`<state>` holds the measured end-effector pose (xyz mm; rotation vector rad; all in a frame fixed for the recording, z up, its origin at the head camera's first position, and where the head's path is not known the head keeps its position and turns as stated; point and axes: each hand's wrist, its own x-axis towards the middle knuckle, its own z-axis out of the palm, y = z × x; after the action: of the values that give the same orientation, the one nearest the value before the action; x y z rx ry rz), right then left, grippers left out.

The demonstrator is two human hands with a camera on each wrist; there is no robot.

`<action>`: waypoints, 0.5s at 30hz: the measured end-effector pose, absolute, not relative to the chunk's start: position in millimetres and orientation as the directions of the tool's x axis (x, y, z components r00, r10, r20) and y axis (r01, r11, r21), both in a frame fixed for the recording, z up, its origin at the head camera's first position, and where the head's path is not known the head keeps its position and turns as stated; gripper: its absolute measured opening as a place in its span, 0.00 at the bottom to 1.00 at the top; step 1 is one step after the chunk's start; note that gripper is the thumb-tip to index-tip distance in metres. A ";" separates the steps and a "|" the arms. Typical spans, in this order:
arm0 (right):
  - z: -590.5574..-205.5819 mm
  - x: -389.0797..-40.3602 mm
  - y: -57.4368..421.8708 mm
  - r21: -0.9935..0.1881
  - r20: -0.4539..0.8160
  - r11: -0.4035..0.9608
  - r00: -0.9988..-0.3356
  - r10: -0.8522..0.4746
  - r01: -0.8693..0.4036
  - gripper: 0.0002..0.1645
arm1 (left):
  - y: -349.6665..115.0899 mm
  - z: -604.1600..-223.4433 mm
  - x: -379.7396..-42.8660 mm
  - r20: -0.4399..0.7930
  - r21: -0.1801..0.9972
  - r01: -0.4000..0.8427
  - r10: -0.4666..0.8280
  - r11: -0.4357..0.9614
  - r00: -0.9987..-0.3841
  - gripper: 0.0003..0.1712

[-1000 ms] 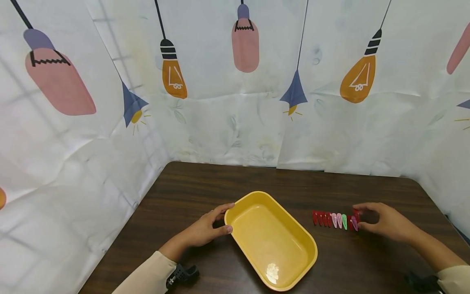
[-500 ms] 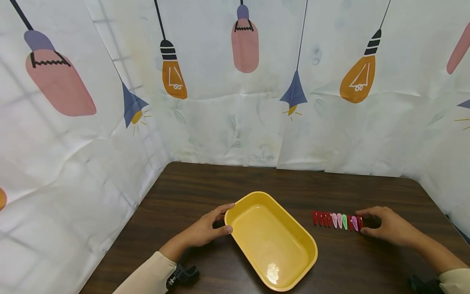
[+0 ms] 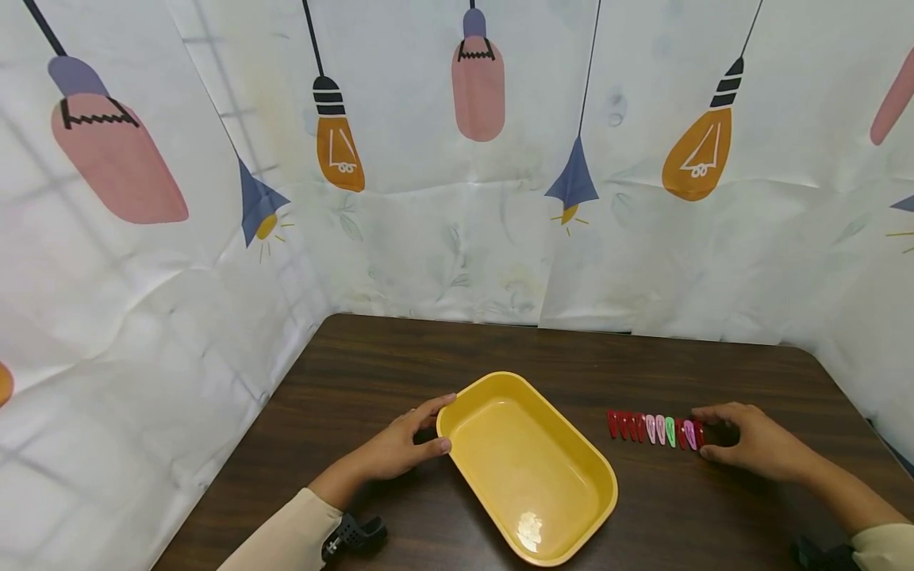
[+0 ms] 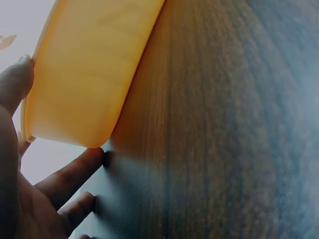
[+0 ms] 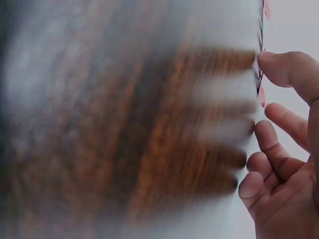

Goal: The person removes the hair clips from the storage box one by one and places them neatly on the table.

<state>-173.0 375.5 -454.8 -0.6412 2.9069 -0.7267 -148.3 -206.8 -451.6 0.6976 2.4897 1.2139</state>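
Note:
In the head view, a row of snap hair clips (image 3: 660, 429) lies on the dark wood table, in red, pink, green and purple. At the row's right end my right hand (image 3: 760, 440) has its thumb and index finger at the two ends of a red hair clip (image 3: 699, 433). The right wrist view shows the thumb (image 5: 279, 67) and fingertips low at the tabletop, with clips edge-on beside them. My left hand (image 3: 400, 444) holds the near-left corner of a yellow tray (image 3: 528, 468), thumb on one side and fingers on the other.
The table (image 3: 428, 349) has its far edge against a white curtain (image 3: 443, 254) printed with lamps. Another stretch of curtain hangs along the left side. Between my hands, the tray stands slantwise, left of the clips.
My right hand has brought the red clip down and right to the end of the row, then nudged it slightly left. The left hand and tray have stayed in place.

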 end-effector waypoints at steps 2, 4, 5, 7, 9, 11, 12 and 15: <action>-454.2 -173.0 375.8 -0.463 0.026 0.803 -0.912 -0.410 -0.374 0.39 | -207.8 -452.1 -148.3 -0.029 0.783 0.321 0.546 0.533 -0.837 0.40; -452.9 -172.8 375.6 -0.464 0.030 0.805 -0.915 -0.403 -0.370 0.40 | -208.8 -452.8 -148.2 -0.016 0.771 0.342 0.553 0.537 -0.833 0.40; -451.7 -172.7 375.6 -0.464 0.033 0.805 -0.915 -0.401 -0.370 0.41 | -209.3 -453.7 -148.2 -0.008 0.769 0.350 0.556 0.535 -0.831 0.41; -448.9 -172.1 374.3 -0.460 0.037 0.815 -0.925 -0.378 -0.352 0.41 | -210.2 -455.7 -148.5 0.002 0.775 0.354 0.559 0.523 -0.829 0.41; -446.8 -172.3 372.2 -0.469 0.053 0.810 -0.926 -0.373 -0.353 0.41 | -211.3 -457.2 -148.4 0.006 0.786 0.347 0.555 0.511 -0.832 0.41; -444.5 -172.1 369.5 -0.471 0.067 0.810 -0.930 -0.361 -0.348 0.42 | -212.6 -457.6 -148.4 0.005 0.801 0.328 0.543 0.500 -0.840 0.40; -443.2 -172.0 367.7 -0.474 0.073 0.811 -0.933 -0.351 -0.342 0.43 | -213.3 -457.1 -148.3 -0.001 0.807 0.314 0.533 0.500 -0.846 0.39; -439.5 -171.7 361.7 -0.488 0.112 0.800 -0.934 -0.340 -0.350 0.44 | -215.8 -453.3 -148.9 -0.008 0.802 0.288 0.492 0.523 -0.871 0.37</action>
<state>-171.7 361.7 -439.5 -0.5742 2.9983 -0.8182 -148.9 -215.8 -453.3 0.6601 2.5303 1.2667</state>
